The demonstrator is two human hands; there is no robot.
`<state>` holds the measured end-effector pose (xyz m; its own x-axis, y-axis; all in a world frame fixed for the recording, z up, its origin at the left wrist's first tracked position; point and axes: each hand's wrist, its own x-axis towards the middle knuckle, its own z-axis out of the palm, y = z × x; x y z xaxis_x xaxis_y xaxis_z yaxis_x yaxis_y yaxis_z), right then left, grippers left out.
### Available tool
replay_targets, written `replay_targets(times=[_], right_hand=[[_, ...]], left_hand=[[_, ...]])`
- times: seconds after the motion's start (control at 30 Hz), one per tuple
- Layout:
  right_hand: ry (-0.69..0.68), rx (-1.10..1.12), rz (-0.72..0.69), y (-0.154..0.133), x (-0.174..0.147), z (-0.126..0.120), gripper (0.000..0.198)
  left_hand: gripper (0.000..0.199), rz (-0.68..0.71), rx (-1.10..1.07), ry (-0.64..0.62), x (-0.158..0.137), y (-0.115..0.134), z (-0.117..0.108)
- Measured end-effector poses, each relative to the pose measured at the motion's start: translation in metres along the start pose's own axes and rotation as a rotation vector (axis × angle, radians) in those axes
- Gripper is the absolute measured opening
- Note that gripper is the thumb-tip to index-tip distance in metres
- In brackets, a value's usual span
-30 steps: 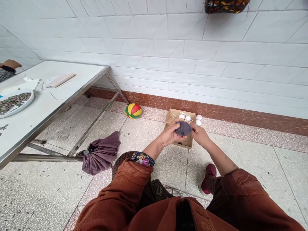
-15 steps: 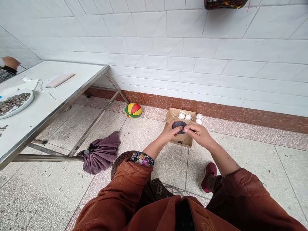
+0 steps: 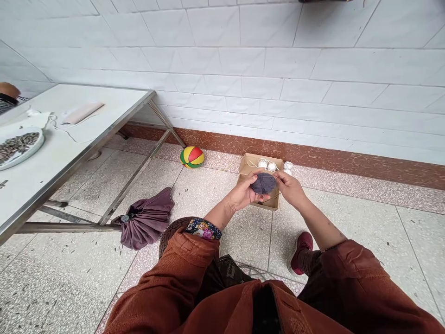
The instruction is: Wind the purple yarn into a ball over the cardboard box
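Observation:
A dark grey ball of yarn (image 3: 263, 183) rests in my left hand (image 3: 243, 192), thumb on its upper side and fingers beneath. At the ball's right edge, my right hand (image 3: 291, 189) has its thumb and fingertips pinched together, apparently on the yarn's strand, which is too thin to see clearly there. Below and behind both hands an open cardboard box (image 3: 247, 163) stands on the floor. White yarn balls (image 3: 267, 164) lie in its far part, and a dark strand runs over its near part. More white yarn (image 3: 287, 166) sits just right of the box.
A colourful ball (image 3: 192, 157) lies by the wall, near the leg of a white table (image 3: 114, 99). On the table are a plate of seed-like pieces (image 3: 21, 147) and a pinkish folded item (image 3: 83, 113). A purple cloth bundle (image 3: 148, 218) is on the floor. Another person's arm (image 3: 9, 92) shows far left.
My right hand has moved right, from the front of the yarn ball to its side. My left hand has turned, so more of the ball shows. The view has tilted slightly down.

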<state>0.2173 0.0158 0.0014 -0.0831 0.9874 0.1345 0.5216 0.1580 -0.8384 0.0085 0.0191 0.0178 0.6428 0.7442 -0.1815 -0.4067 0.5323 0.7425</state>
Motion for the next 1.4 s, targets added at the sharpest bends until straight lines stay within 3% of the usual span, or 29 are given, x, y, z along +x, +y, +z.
replay_targets(times=[0.2,0.43,0.5,0.63,0.77,0.9,1.13,1.3,1.4], right_hand=[[-0.095,-0.094,-0.134,-0.007,-0.007,0.007,0.019],[-0.313,0.042,-0.275,-0.033,-0.012,-0.001,0.018],[-0.266,0.069,-0.277,-0.035,-0.009,-0.004,0.017],[-0.099,0.083,-0.239,-0.025,0.001,-0.010,0.017],[-0.037,0.101,-0.056,-0.005,0.008,-0.010,0.020],[-0.123,0.087,0.048,0.007,0.006,0.000,0.018],[-0.255,-0.014,-0.120,-0.004,-0.010,0.011,0.021],[-0.387,-0.052,-0.350,-0.019,-0.015,0.003,0.021],[-0.302,-0.059,-0.375,-0.020,-0.011,-0.005,0.022]], left_hand=[[0.051,0.067,-0.031,0.111,0.005,0.001,-0.006],[0.037,0.107,0.363,0.367,0.009,-0.010,-0.012],[0.041,0.070,0.484,0.362,0.008,-0.013,-0.011],[0.057,-0.027,0.547,0.214,0.003,-0.015,-0.007],[0.065,-0.007,0.406,0.068,-0.001,-0.011,-0.004],[0.068,-0.012,0.176,-0.008,-0.002,-0.004,-0.003],[0.065,0.061,0.128,0.137,0.000,-0.001,-0.007],[0.056,0.100,0.471,0.342,0.004,-0.003,-0.013],[0.059,0.046,0.683,0.338,0.003,-0.003,-0.013]])
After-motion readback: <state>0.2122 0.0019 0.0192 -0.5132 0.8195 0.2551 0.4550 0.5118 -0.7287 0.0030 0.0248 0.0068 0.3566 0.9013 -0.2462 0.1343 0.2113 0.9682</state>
